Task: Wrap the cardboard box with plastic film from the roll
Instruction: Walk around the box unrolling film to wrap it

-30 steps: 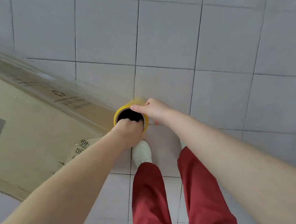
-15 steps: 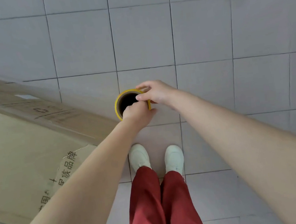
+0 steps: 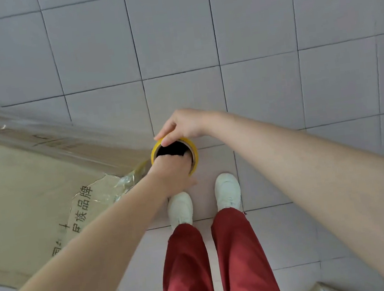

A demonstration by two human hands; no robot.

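Right hand (image 3: 183, 124) has slid onto the far rim of the roll (image 3: 194, 153), fingertips curled over it, left hand (image 3: 172, 172) hooked inside the core, cardboard box (image 3: 21, 192) just left of those fingers, so probably mid-lap.

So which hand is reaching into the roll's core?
The left hand: its fingers vanish into the dark core of the yellow roll, while the right hand grips only the far rim.

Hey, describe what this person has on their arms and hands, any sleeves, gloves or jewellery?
The left forearm and right forearm are bare, with no sleeve in view. The left hand and right hand wear no gloves, and no watch, ring or bracelet shows. Lower down are dark red trousers and white shoes.
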